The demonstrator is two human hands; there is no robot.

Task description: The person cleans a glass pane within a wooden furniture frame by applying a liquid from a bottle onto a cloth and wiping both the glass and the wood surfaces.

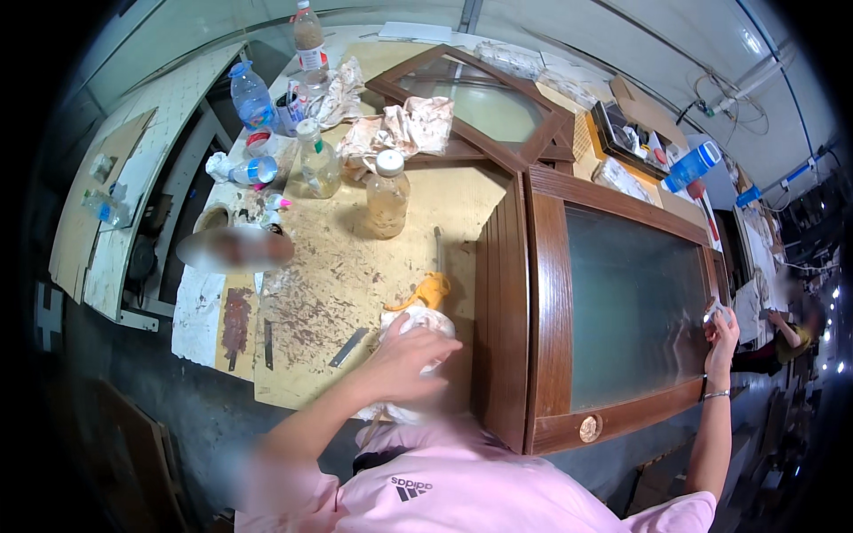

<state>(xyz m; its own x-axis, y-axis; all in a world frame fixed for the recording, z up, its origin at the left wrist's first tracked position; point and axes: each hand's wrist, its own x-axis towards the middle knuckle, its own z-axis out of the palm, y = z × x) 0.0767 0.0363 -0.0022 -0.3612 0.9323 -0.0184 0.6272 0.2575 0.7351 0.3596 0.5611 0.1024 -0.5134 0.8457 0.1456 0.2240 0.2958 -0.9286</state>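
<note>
My left hand rests over a crumpled white cloth at the bench's near edge, fingers loosely apart. Just beyond it lie an orange rag and a thin metal tool. At the far right side of a brown wooden door frame with a glass panel, my right hand is closed on a small pale, brown-stained piece, too small to make out, against the frame's edge. A round pale inlay shows in the frame's near corner. The framed doors lie stacked.
Left of the stack, the stained board carries flat blades and a capped jar. Bottles and crumpled cloths stand farther back. More brown frames lie behind. A blue bottle is at right; another person is beyond.
</note>
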